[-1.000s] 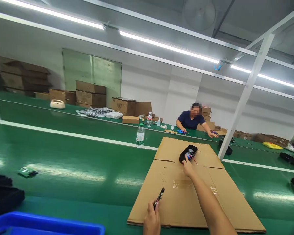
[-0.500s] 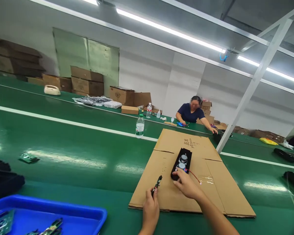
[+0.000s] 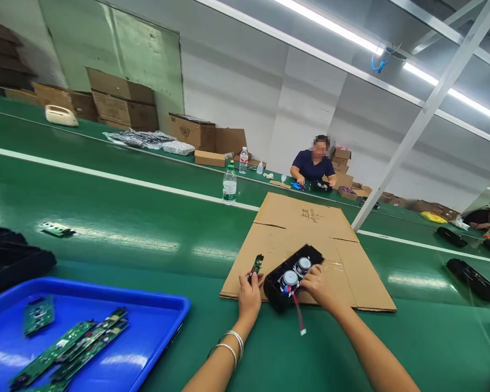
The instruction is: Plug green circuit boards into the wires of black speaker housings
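The right grip [image 3: 316, 282], holding the speaker [image 3: 291, 279], has drawn it nearer, putting it beside the board [image 3: 257, 263] pinched in the left grip [image 3: 250, 295].

The right hand [image 3: 315, 282] is bringing the black speaker housing [image 3: 274, 284] nearer and turning it beside the left hand [image 3: 250, 295]; its wire [image 3: 298, 311] is trailing past the near edge of the cardboard [image 3: 286, 235]. Opposite, a co-worker [image 3: 312, 165] is drawing in, apparently, a second housing [image 3: 322, 187].
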{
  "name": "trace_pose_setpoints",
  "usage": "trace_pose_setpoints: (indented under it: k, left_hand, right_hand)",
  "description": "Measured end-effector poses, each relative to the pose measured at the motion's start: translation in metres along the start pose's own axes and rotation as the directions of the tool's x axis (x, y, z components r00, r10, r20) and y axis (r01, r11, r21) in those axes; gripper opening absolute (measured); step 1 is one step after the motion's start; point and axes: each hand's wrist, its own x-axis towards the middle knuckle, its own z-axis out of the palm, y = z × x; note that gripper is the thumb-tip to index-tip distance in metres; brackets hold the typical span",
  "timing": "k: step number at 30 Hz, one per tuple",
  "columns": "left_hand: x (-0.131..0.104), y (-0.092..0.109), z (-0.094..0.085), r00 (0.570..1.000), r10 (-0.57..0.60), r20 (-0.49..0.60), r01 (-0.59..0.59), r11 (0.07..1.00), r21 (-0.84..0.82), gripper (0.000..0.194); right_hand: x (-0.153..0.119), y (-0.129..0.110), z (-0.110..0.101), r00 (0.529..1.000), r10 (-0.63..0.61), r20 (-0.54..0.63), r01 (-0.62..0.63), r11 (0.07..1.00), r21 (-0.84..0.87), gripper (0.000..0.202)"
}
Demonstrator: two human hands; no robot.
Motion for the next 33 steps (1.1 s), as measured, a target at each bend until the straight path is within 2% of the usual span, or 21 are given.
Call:
trace_pose_setpoints:
  k: [3,6,9,11,15,17,19,22,25,29,31,33]
  left_hand:
    - [-0.003,0.005,0.000,1.000,-0.030,-0.008,0.030,0.999,-0.041,0.024]
    - [-0.006,0.009,0.002,0.998,-0.063,-0.010,0.062,0.994,-0.086,0.026]
    - [-0.005,0.014,0.004,0.994,-0.110,0.013,0.111,0.986,-0.124,0.026]
    - [-0.006,0.019,0.002,0.987,-0.155,0.045,0.160,0.976,-0.146,0.025]
    - [-0.017,0.036,-0.018,0.960,-0.252,0.122,0.271,0.944,-0.188,0.019]
    - [-0.031,0.049,-0.039,0.946,-0.289,0.149,0.316,0.926,-0.207,0.012]
    - [-0.051,0.063,-0.062,0.932,-0.323,0.166,0.354,0.908,-0.224,0.004]
    - [-0.086,0.083,-0.095,0.915,-0.367,0.170,0.400,0.884,-0.244,0.012]
    - [-0.116,0.095,-0.117,0.896,-0.407,0.180,0.441,0.862,-0.248,0.027]
    - [-0.144,0.098,-0.129,0.848,-0.490,0.200,0.529,0.797,-0.292,0.033]
    - [-0.152,0.099,-0.129,0.830,-0.512,0.222,0.558,0.769,-0.311,0.034]
    - [-0.159,0.104,-0.128,0.812,-0.525,0.255,0.583,0.754,-0.304,0.034]
  right_hand:
    - [-0.044,-0.045,-0.014,0.999,-0.054,0.007,0.054,0.998,-0.030,0.021]
    - [-0.082,-0.098,-0.029,0.999,-0.038,-0.027,0.037,0.998,-0.044,0.026]
    - [-0.099,-0.142,-0.038,0.990,0.021,-0.140,-0.027,0.999,-0.037,0.028]
    - [-0.102,-0.160,-0.039,0.985,0.067,-0.160,-0.070,0.997,-0.012,0.028]
    - [-0.100,-0.172,-0.038,0.990,0.116,-0.082,-0.115,0.993,0.016,0.024]
    - [-0.098,-0.175,-0.042,0.986,0.156,-0.063,-0.155,0.988,0.023,0.019]
    - [-0.091,-0.181,-0.048,0.982,0.164,-0.090,-0.160,0.986,0.051,0.019]
    - [-0.077,-0.202,-0.053,0.977,0.032,-0.212,-0.004,0.992,0.128,0.026]
    - [-0.062,-0.224,-0.051,0.957,-0.111,-0.269,0.158,0.975,0.158,0.017]
    - [-0.054,-0.229,-0.049,0.936,-0.200,-0.288,0.276,0.928,0.251,0.021]
    - [-0.053,-0.223,-0.054,0.930,-0.119,-0.348,0.243,0.910,0.336,0.018]
    - [-0.052,-0.217,-0.061,0.930,0.015,-0.367,0.151,0.896,0.418,0.015]
